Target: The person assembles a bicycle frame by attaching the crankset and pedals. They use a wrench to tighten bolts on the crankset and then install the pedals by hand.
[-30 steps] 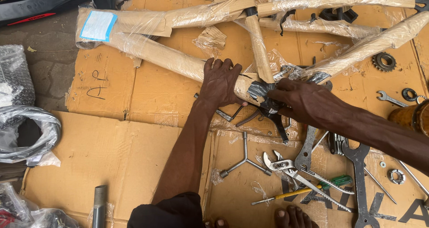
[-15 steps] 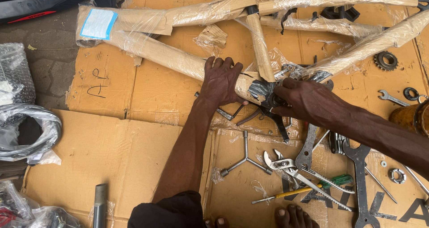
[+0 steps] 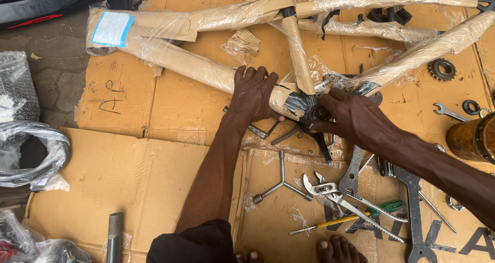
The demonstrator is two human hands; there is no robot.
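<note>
A bicycle frame (image 3: 196, 67) wrapped in brown paper and clear film lies on flattened cardboard (image 3: 129, 170). My left hand (image 3: 253, 93) presses down on its lower tube, fingers spread over the wrapping. My right hand (image 3: 350, 117) grips the dark bottom bracket area (image 3: 304, 106) where the tubes meet, fingers closed around a black part there. What exactly sits under those fingers is hidden.
Tools lie in front: a three-way wrench (image 3: 281, 183), pliers (image 3: 335, 193), a green-handled screwdriver (image 3: 356, 216), flat spanners (image 3: 412, 201), a sprocket (image 3: 442, 69). A brown jar (image 3: 472, 139) stands at right. Plastic-wrapped tyres (image 3: 26, 155) lie at left. My toes (image 3: 335, 250) show at the bottom.
Both hands stay on the frame; the right hand has shifted slightly at the bottom bracket. Nothing else moved.
</note>
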